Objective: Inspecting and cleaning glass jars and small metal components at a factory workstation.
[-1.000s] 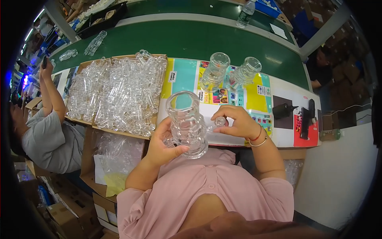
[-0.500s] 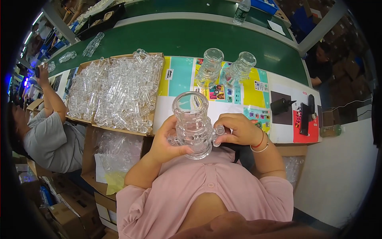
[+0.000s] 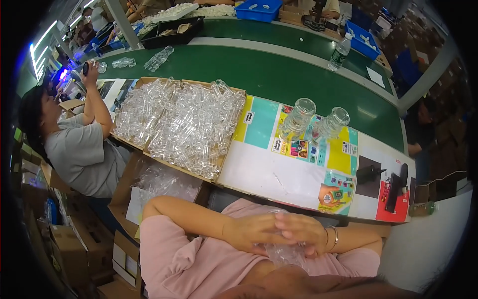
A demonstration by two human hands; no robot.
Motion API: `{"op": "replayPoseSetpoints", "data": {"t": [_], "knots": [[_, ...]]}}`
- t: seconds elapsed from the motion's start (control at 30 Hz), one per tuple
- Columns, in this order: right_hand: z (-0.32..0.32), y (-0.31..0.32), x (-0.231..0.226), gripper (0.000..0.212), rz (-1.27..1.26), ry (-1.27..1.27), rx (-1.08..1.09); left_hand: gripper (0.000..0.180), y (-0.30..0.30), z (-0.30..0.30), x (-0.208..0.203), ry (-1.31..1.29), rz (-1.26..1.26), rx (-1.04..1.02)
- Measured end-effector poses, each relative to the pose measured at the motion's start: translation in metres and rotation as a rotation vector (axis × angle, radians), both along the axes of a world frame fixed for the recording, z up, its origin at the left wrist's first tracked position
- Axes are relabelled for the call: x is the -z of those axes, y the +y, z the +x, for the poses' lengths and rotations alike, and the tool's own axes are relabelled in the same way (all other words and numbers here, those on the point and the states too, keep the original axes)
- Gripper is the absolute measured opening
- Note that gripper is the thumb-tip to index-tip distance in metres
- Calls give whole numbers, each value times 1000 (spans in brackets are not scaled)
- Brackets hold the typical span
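Close against my chest, a clear ribbed plastic vessel [image 3: 285, 254] is between my two hands. My left hand [image 3: 251, 231] reaches across it from the left, its fingers closed about the upper part. From the other side my right hand [image 3: 306, 231] wraps the vessel, its fingers overlapping those of the left. Much of the vessel is hidden by the hands. Two similar clear vessels, one at left [image 3: 298, 119] and one at right [image 3: 329, 124], stand upright on the printed sheets [image 3: 254, 172] covering the bench.
A shallow carton [image 3: 221, 167] heaped with small clear tubes is at left. A black bottle [image 3: 367, 172] and a dark bar-shaped tool [image 3: 395, 192] lie at right. Behind are a green bench surface [image 3: 224, 67] and a water bottle [image 3: 340, 52]. A co-worker [image 3: 82, 144] sits at left.
Both hands have drawn the vessel from the bench edge in toward my chest and tilted it. My right hand has left the side knob and now wraps the body. The view has shifted.
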State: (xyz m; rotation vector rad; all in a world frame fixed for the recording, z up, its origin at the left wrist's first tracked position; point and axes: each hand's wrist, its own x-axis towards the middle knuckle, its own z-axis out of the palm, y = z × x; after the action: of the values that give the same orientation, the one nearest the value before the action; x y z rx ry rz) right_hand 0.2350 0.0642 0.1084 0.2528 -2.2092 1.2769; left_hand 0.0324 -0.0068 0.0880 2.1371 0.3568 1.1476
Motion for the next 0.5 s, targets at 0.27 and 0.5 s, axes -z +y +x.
{"op": "replayPoseSetpoints", "data": {"t": [0.27,0.5], "knots": [[-8,9,-14,53,-25,-52,80,64,9,-11,3,12,-31,-31],[-40,61,-3,46,-844,198,468,70,51,-9,-15,-441,-1084,-213]]}}
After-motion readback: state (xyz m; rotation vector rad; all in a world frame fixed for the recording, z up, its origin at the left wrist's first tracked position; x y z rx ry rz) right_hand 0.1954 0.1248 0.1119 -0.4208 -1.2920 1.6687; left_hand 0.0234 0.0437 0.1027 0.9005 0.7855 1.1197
